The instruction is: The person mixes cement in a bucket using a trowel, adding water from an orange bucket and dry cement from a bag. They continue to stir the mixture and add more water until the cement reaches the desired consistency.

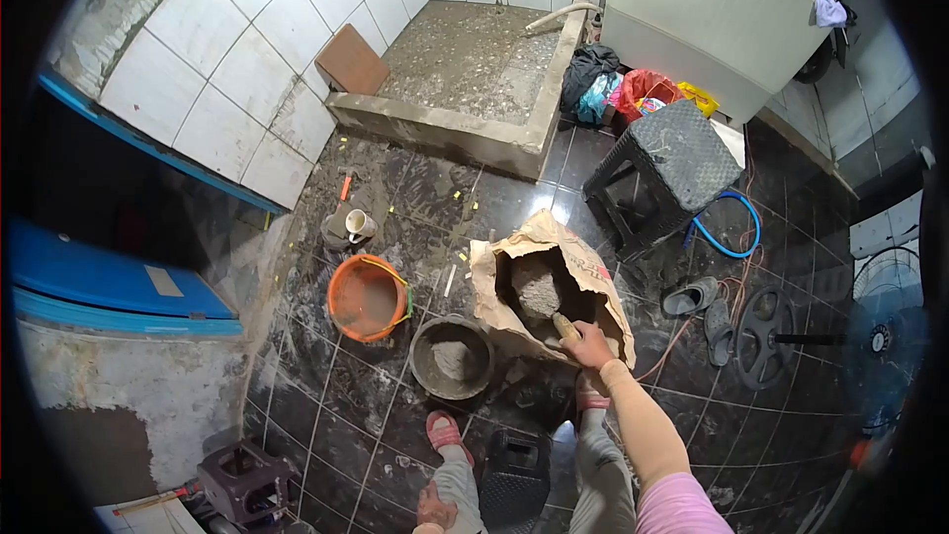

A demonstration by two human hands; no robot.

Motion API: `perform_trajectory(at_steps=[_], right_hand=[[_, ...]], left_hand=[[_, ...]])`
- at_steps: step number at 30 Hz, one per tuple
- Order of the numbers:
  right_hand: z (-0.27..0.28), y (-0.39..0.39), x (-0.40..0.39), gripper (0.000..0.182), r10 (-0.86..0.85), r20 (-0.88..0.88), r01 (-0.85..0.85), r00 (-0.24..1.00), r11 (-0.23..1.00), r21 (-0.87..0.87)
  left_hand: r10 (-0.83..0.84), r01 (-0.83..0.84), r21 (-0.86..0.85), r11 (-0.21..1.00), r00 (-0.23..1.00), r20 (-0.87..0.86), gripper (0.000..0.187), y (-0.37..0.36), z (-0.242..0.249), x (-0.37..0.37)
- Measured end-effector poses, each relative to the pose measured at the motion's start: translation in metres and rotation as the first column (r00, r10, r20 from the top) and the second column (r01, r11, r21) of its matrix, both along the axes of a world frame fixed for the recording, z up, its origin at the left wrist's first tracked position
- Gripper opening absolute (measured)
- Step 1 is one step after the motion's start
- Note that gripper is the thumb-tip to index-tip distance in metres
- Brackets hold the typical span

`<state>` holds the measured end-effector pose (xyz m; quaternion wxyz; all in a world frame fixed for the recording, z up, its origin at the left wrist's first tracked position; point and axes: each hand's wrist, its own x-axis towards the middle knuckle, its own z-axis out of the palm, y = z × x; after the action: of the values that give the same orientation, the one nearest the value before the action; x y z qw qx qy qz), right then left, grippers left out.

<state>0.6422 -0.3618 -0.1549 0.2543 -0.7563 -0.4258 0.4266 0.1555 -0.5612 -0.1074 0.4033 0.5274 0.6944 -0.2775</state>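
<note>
Gripping a wooden-handled tool (564,325), the right hand (590,348) reaches over the near edge of an open paper sack (490,289), fingers wrapped narrowly about the handle. The sack's torn rim rises ahead of that hand and to both sides of it, leaving the mouth wide enough for the wrist. The left hand (435,507) is low by the left trouser leg (461,490), well apart from the sack; I cannot tell whether it holds anything.

Right of the right hand, dark tiled floor (682,361) runs toward a pair of grey sandals (692,298). Beyond the sack, a black stool (687,153) narrows the room ahead and to the right, and farther off a low concrete curb (445,133) crosses ahead of both hands.

Inside the sack, grey powder (537,287) is heaped just past the right hand (the tool's head cannot be made out there). Left of that hand, close beside the sack, a black basin (420,376) holds a smaller grey mound (453,360). Farther left, an orange bucket (341,321) has something greyish in it, and past its far edge sits a pale cup (360,225).
</note>
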Motion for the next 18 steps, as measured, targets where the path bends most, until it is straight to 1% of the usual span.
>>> perform_trajectory(at_steps=[3, 6, 7, 10, 13, 16, 18], right_hand=[[0.023, -0.017, 0.005, 0.042, 0.018, 0.007, -0.018, 1.0, 0.999, -0.037], [0.042, -0.033, 0.007, 0.042, 0.061, 0.011, -0.062, 0.998, 0.997, 0.055], [0.045, -0.038, 0.006, 0.041, 0.034, -0.035, -0.033, 0.999, 0.998, 0.046], [0.061, -0.047, 0.003, 0.04, 0.022, 0.0, -0.022, 1.0, 0.998, 0.064], [0.076, -0.05, -0.004, 0.039, -0.01, -0.037, 0.009, 0.999, 1.0, -0.021], [0.068, -0.055, -0.007, 0.038, -0.028, -0.075, 0.027, 0.997, 0.999, -0.018], [0.078, -0.054, -0.012, 0.037, -0.05, -0.101, 0.047, 0.994, 0.998, -0.031]], left_hand=[[-0.005, 0.004, 0.014, 1.0, 0.999, 0.044, 0.094, -0.009, 0.003, 0.0], [-0.024, 0.023, 0.034, 0.999, 0.998, 0.051, 0.092, -0.016, 0.001, -0.005], [-0.016, 0.013, 0.051, 0.999, 0.998, 0.056, 0.091, -0.019, -0.003, -0.006], [-0.008, 0.002, 0.067, 0.998, 0.997, 0.083, 0.089, -0.019, 0.002, -0.007], [-0.013, 0.0, 0.107, 0.994, 0.993, 0.121, 0.089, -0.021, 0.003, -0.013], [-0.043, 0.022, 0.141, 0.99, 0.989, 0.143, 0.089, -0.02, 0.0, -0.018], [-0.077, 0.053, 0.164, 0.985, 0.986, 0.147, 0.089, -0.018, -0.002, -0.02]])
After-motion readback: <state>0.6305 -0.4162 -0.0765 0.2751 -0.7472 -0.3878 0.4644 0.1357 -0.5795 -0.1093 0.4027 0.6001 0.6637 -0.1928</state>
